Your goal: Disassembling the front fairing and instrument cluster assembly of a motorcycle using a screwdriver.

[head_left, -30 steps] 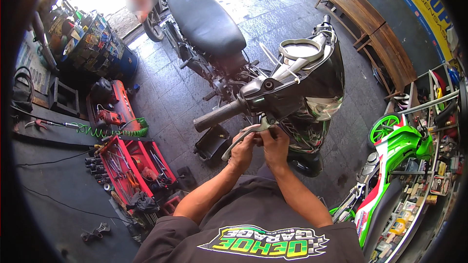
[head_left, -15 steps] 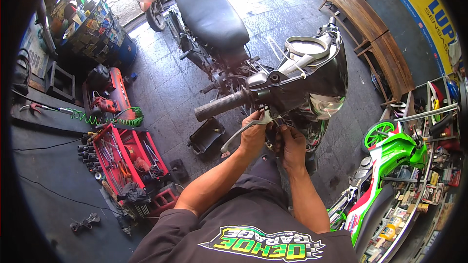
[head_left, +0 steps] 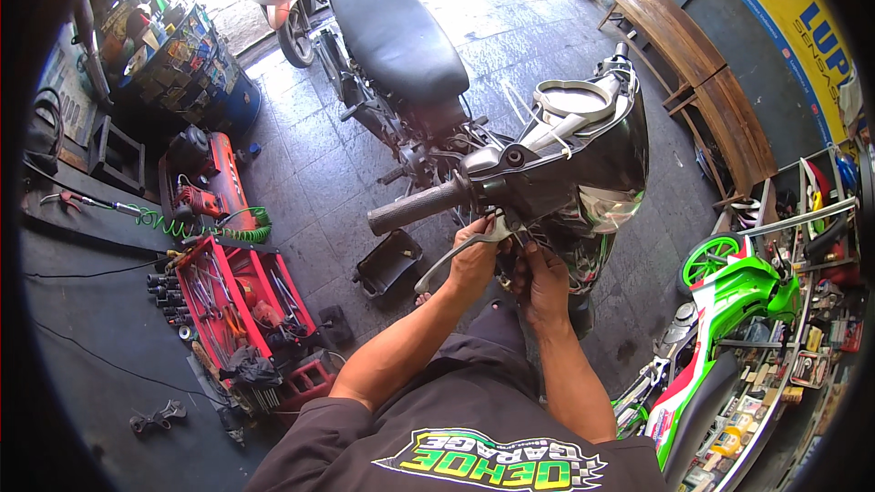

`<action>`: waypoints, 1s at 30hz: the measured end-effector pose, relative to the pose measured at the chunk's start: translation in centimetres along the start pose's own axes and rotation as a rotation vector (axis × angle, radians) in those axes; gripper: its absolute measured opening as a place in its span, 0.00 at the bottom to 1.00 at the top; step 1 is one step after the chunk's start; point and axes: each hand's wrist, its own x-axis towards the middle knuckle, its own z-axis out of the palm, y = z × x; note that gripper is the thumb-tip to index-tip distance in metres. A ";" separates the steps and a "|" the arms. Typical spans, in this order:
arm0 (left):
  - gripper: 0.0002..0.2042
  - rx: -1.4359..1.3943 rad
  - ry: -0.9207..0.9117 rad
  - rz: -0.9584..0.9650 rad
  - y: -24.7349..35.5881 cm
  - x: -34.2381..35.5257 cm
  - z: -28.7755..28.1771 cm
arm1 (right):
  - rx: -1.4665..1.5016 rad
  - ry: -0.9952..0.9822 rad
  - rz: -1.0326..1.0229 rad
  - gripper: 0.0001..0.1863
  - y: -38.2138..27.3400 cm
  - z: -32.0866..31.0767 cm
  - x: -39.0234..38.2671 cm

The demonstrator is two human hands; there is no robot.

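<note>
In front of me stands a motorcycle with a black seat (head_left: 392, 27), its dark front cowl (head_left: 583, 191) and rubber handlebar grip (head_left: 410, 210). My left hand (head_left: 472, 260) is closed on the silver brake lever (head_left: 451, 251) near its mount, below the grip. Just right of it and slightly lower, my right hand (head_left: 545, 282) is closed, thumb and fingers pinched at small dark parts under the handlebar; what it holds is too hidden to name.
A red tool cart (head_left: 214, 301), red compressor (head_left: 219, 173) and blue drum (head_left: 232, 105) line the left. A black tray (head_left: 385, 264) lies on the floor (head_left: 301, 155). On the right are wooden benches (head_left: 729, 118), a green motorcycle (head_left: 729, 301) and cluttered shelving (head_left: 811, 346).
My right hand has shifted rightward and down from the lever to parts below its mount. My left hand has moved right and up along the lever. The view has shifted slightly.
</note>
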 end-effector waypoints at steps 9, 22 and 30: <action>0.07 -0.174 -0.031 -0.041 0.1 0.1 0.0 | -0.145 -0.035 -0.076 0.15 -0.2 -0.4 0.4; 0.09 -0.111 -0.027 -0.114 -1.2 -1.9 0.6 | -0.572 -0.031 -0.520 0.14 -0.2 -0.5 1.0; 0.13 -0.159 -0.063 -0.147 0.8 -1.5 1.3 | 0.168 -0.289 0.293 0.07 -1.9 -2.3 0.6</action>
